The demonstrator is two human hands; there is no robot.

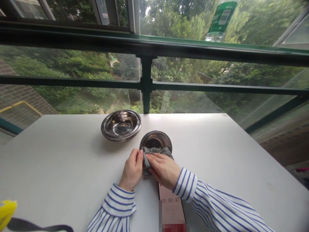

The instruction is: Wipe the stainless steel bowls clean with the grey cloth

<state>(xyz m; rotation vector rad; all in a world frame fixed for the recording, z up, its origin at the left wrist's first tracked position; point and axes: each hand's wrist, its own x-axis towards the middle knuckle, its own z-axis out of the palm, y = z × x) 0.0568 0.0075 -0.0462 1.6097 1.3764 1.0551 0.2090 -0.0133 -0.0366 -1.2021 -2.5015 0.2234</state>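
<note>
1. Phone lies toward the near edge of the surface.
2. Left hand pinches the rim of the bowl, mid-surface.
3. Right hand, fingers together, grips cloth against it.
4. Bowl stack near far edge; wide room rightward.

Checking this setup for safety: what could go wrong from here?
The shiny round steel bowl could slip, since the left hand holds just one side. The right hand, pressing the grey cloth, might nudge the pink-screened rectangular phone close by. Pushed forward-left, the bowl may knock the stacked silver metal bowls.

White table — green railing (daylit)
</note>
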